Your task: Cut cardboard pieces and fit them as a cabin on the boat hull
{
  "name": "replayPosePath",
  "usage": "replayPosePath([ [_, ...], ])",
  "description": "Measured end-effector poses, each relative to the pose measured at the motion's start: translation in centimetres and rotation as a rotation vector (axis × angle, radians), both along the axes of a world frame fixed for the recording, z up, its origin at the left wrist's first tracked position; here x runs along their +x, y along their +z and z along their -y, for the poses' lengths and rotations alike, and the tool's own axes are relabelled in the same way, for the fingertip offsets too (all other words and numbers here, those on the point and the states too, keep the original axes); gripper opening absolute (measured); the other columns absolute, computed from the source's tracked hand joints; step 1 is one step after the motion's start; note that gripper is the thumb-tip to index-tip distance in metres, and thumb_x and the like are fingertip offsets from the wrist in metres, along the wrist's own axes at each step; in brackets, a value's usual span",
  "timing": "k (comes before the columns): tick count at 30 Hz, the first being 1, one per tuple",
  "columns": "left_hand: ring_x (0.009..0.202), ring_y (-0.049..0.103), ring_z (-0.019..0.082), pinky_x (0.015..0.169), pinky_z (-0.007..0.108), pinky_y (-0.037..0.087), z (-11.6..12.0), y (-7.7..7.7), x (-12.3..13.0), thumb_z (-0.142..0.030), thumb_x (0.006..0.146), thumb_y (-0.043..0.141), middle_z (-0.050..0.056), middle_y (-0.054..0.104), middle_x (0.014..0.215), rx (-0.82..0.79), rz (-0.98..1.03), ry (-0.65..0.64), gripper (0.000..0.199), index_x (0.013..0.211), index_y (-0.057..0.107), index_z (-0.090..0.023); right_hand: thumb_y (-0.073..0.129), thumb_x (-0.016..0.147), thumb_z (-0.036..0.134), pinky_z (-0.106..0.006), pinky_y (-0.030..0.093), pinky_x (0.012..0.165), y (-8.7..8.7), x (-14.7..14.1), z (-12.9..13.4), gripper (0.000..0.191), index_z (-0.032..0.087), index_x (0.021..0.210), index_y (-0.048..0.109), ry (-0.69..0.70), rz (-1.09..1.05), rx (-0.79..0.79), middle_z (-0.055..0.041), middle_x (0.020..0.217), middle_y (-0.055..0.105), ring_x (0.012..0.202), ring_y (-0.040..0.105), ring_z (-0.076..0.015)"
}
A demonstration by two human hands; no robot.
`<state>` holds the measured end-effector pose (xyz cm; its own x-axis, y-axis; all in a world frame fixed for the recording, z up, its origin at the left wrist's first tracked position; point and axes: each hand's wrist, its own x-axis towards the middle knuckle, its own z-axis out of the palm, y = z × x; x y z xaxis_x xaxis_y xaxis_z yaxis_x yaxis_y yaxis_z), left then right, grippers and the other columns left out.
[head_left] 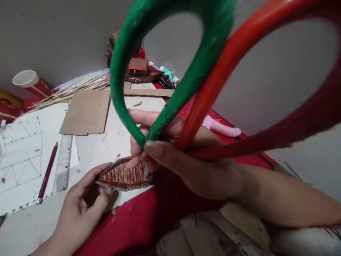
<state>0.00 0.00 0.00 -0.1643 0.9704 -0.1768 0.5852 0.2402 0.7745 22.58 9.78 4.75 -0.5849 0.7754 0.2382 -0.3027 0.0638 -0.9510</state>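
Observation:
A small brown boat-shaped hull (125, 175), pointed at its left end and lined with reddish-brown strips, lies at the white sheet's front edge. My left hand (84, 204) pinches its left tip between thumb and fingers. Above the hull's right part, my right hand (191, 163) is closed around what look like scissors, with a green loop handle (118, 78) and a red loop handle (205, 92) rising close to the camera. A small greyish tip (145, 171) shows below the fingers, over the hull. The right hand hides the hull's right end.
On the left lie a drawing (21, 153), a dark red pencil (48, 172) and a clear ruler (64, 163). Behind are a cardboard piece (86, 112), thin sticks (80, 86), a red cup (38, 87) and a finished-looking model boat (144, 76). A pink handle (223, 128) lies right.

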Motion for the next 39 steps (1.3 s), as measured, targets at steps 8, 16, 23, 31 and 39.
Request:
replayPosePath([
  [8,0.057,0.064,0.017,0.053,0.024,0.055,-0.2,0.3,0.5,-0.04,0.075,0.068,0.001,0.072,0.072,0.079,0.015,0.007,0.041,0.113,0.072,-0.025,0.053,0.098,0.025,-0.03,0.056,0.07,-1.1,-0.1,-0.2,0.026,0.016,0.121,0.062,0.075,0.145,0.041,-0.0041,0.09,0.062,0.08,0.064,-0.0155],
  [16,0.061,0.064,0.016,0.058,0.023,0.056,0.4,-1.2,-0.9,-0.038,0.081,0.068,-0.001,0.071,0.076,0.057,0.022,-0.047,0.042,0.122,0.067,-0.03,0.054,0.096,0.017,-0.022,0.054,0.063,-0.4,0.1,-0.3,0.025,0.017,0.118,0.065,-0.006,0.049,0.034,-0.0006,0.084,0.06,0.068,0.059,-0.0099],
  [23,0.058,0.063,0.016,0.055,0.023,0.055,0.1,-0.5,-0.3,-0.04,0.08,0.067,0.0,0.071,0.074,0.044,0.022,-0.027,0.043,0.12,0.068,-0.024,0.052,0.097,0.017,-0.023,0.052,0.06,-0.6,0.3,-0.6,0.023,0.013,0.116,0.065,0.083,0.135,0.037,-0.0023,0.082,0.06,0.071,0.059,-0.0119],
  [31,0.057,0.064,0.017,0.053,0.023,0.055,0.2,-1.0,-0.9,-0.041,0.076,0.069,0.002,0.073,0.075,0.047,0.021,0.003,0.045,0.117,0.07,-0.023,0.05,0.097,0.015,-0.022,0.052,0.063,-0.6,0.3,-0.4,0.026,0.013,0.12,0.062,0.083,0.132,0.021,-0.0031,0.089,0.06,0.071,0.057,-0.0103],
  [39,0.065,0.068,0.018,0.056,0.022,0.055,0.0,-1.1,-1.1,-0.037,0.075,0.07,0.003,0.076,0.086,0.036,0.045,-0.003,0.045,0.118,0.069,-0.024,0.053,0.096,0.016,-0.024,0.054,0.063,-0.2,0.5,-0.3,0.022,0.015,0.115,0.065,0.028,0.096,-0.019,-0.0022,0.087,0.061,0.07,0.059,-0.0111],
])
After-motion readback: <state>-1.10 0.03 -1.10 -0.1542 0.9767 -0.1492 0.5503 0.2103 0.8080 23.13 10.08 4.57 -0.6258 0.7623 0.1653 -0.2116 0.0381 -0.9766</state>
